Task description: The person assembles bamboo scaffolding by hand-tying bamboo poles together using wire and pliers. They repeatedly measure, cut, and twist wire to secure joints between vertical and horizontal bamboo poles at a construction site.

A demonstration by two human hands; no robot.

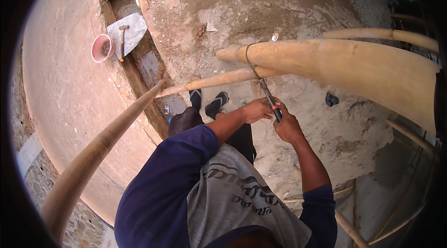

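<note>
A thick bamboo pole (354, 64) runs from the middle to the right, crossed by a thinner bamboo pole (219, 80). A dark wire (250, 62) loops around their joint and trails down to a pair of pliers (272, 103) with a dark handle and an orange band. My right hand (287, 127) is shut on the pliers' handle. My left hand (257, 109) grips the wire and pliers just beside it, below the joint.
A long bamboo pole (100, 148) slants down to the lower left. On the ground far below lie a pink bucket (102, 48), a hammer (122, 41) on a grey slab, and a narrow trench (144, 71). More bamboo poles (405, 145) stand at right.
</note>
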